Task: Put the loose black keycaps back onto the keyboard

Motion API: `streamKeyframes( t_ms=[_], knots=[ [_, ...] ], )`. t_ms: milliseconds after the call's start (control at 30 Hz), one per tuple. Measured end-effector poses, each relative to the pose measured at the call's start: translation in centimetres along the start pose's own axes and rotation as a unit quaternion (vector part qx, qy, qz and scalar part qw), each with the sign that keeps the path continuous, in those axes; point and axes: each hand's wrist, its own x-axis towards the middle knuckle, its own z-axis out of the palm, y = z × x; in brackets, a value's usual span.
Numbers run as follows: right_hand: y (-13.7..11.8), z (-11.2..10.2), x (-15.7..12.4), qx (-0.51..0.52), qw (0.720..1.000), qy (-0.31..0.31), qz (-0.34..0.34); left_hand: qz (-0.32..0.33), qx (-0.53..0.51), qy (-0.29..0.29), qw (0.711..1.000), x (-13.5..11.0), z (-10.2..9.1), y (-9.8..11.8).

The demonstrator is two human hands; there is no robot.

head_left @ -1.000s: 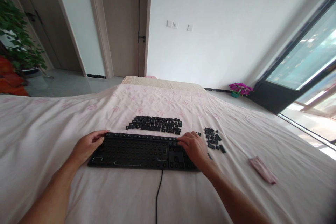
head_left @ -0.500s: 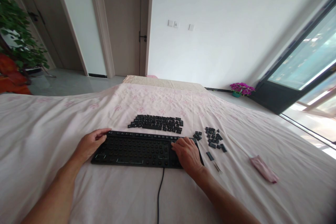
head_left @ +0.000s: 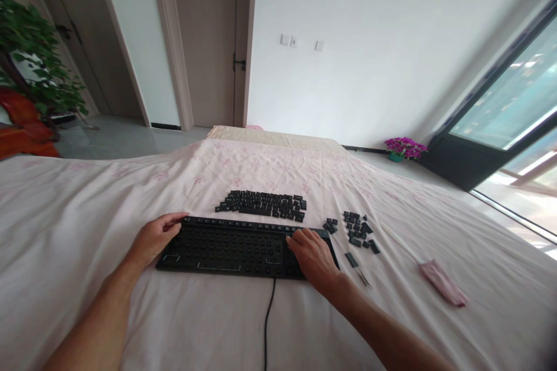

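Note:
A black keyboard [head_left: 230,246] with its keycaps removed lies on a pale pink floral sheet [head_left: 87,232]. My left hand [head_left: 152,239] rests against the keyboard's left end, fingers curled loosely over its top corner. On the right part of the keyboard lies my right hand [head_left: 312,255], fingers bent down onto the bare switches. Behind the keyboard, removed keycaps [head_left: 263,204] are laid out in rows. A smaller cluster of loose keycaps [head_left: 359,231] sits to the right. One keycap [head_left: 350,259] and a thin metal tool [head_left: 364,279] lie beside my right wrist.
The keyboard's black cable [head_left: 267,319] runs toward me. A folded pink cloth [head_left: 442,283] lies at the right. Beyond the covered surface are a door [head_left: 209,40], a green plant [head_left: 30,58] at left, potted purple flowers [head_left: 401,148] and a large window [head_left: 513,104].
My right hand has slid left along the keyboard, uncovering its right end, the lone keycap and the metal tool. The left hand stays at the keyboard's left end.

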Motion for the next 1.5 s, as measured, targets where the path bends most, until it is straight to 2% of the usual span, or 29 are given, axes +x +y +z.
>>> streamKeyframes(
  t_ms=[167,500,667,800,1067,1333,1500],
  knots=[
    [0.0,0.2,0.0,-0.011,1.0,0.015,-0.014,0.007,0.008,0.013,1.0,0.0,0.0,0.0],
    [0.3,0.9,-0.6,-0.015,0.999,0.044,-0.021,0.004,0.004,0.003,1.0,0.2,-0.1,-0.3],
    [0.1,1.3,-0.6,-0.003,0.998,0.061,0.001,-0.004,-0.003,0.003,1.0,0.1,0.0,-0.3],
    [0.0,1.5,-0.7,0.053,0.994,0.085,0.049,-0.002,0.004,0.011,1.0,0.1,0.0,-0.3],
    [0.1,1.6,-1.0,0.095,0.988,0.076,0.096,-0.002,-0.003,0.012,1.0,-0.1,0.0,0.2],
    [-0.1,1.6,-0.8,0.054,0.995,0.079,0.042,-0.003,-0.002,0.021,1.0,-0.1,0.1,0.4],
    [-0.6,1.1,-0.4,-0.02,0.999,0.048,0.005,0.0,-0.002,0.017,1.0,-0.2,0.2,0.2]
  ],
)
